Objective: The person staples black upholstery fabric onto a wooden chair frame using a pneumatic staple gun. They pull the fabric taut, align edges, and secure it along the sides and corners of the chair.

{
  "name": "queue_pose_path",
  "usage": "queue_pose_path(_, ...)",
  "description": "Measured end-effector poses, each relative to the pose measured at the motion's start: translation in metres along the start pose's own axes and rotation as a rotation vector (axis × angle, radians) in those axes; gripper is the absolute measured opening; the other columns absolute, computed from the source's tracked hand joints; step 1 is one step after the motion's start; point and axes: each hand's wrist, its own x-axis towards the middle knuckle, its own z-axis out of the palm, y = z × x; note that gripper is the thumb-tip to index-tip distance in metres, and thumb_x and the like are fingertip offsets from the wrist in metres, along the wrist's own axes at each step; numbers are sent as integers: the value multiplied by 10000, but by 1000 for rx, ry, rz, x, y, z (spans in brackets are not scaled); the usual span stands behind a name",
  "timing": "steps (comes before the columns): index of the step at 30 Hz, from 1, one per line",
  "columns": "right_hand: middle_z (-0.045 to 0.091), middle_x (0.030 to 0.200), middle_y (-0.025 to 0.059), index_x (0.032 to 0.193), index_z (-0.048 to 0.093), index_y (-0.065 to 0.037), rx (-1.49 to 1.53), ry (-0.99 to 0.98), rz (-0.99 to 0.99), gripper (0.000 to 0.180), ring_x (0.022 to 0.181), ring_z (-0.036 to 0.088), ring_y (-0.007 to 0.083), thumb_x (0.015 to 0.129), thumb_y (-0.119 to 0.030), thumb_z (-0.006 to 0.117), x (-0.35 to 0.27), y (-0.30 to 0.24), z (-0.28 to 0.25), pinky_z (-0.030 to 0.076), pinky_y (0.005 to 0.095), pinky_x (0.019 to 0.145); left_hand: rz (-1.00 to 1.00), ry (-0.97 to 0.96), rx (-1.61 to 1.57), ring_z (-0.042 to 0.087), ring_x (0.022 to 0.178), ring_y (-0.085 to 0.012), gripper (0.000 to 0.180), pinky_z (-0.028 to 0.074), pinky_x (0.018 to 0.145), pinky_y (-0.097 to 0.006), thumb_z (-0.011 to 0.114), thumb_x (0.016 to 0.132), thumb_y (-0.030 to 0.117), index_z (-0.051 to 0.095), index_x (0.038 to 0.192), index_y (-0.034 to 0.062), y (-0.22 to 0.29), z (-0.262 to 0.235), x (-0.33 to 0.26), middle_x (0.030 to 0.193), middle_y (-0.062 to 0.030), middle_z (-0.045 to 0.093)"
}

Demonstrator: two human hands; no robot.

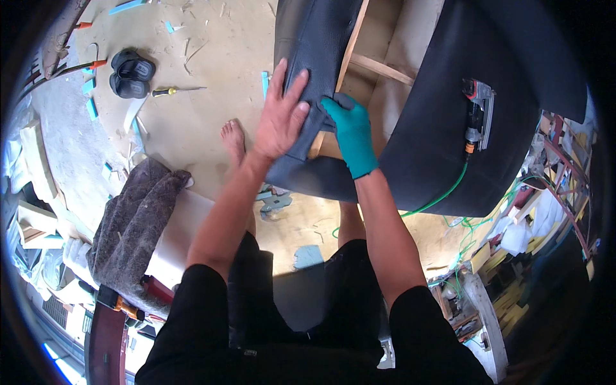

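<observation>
From the head camera, looking straight down past the person's black shorts, both arms reach forward to a piece of furniture lying on the floor. The left hand is bare and lies flat, fingers spread and open, pressing on a flap of dark leather-like covering that is drawn over the edge of a wooden frame. The right hand, in a teal glove, is closed on the fold of that same covering just beside the left hand, thumb and fingers pinching the material where it wraps round a pale wooden rail. The two hands are touching or nearly touching at the fold.

To the right, a larger padded panel in the same dark covering curves away, and a staple gun rests on top of it, with a green hose trailing off its lower end down to the floor. A bare foot stands on the tan floor just left of the left forearm.

Well apart at upper left lie a pair of black sandals and a screwdriver with a yellow handle, among blue scraps. At lower left a grey-brown blanket is heaped over a white slab.
</observation>
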Motion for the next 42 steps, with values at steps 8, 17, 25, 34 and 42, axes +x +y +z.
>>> queue_pose_path(8,714,797,28,995,765,5,-107,6,-20,207,707,645,106,945,-191,718,0,1,-16,527,295,639,-47,-68,295,223,1562,-452,556,178,1251,-577,419,1096,352,397,1607,135,16,22,-12,1696,-223,241)
queue_pose_path(17,697,799,26,999,752,4,-68,-27,-20,237,712,653,110,967,-225,704,1,-1,-18,554,308,640,40,-55,364,206,1569,-434,529,207,1251,-551,446,1088,302,439,1589,134,29,29,36,1706,-140,275)
queue_pose_path(25,709,797,160,953,737,-25,-362,-17,-9,258,675,693,207,980,-265,648,8,-5,-20,556,356,657,75,-69,419,240,1535,-485,499,270,1228,-564,528,1050,240,508,1549,228,30,31,36,1694,-132,292)
queue_pose_path(34,721,1137,216,1320,606,24,-886,510,-584,440,980,700,339,1010,-281,667,-16,-88,-184,540,438,880,-5,-75,564,262,1508,-507,508,289,1201,-633,557,1032,300,509,1537,323,36,36,27,1701,-109,268)
queue_pose_path(42,733,1108,233,1330,604,8,-1246,688,-464,498,975,719,389,908,-234,709,10,-49,-320,545,480,851,-30,-53,619,269,1508,-499,544,289,1186,-651,570,1023,348,480,1559,316,42,43,19,1703,-112,265)
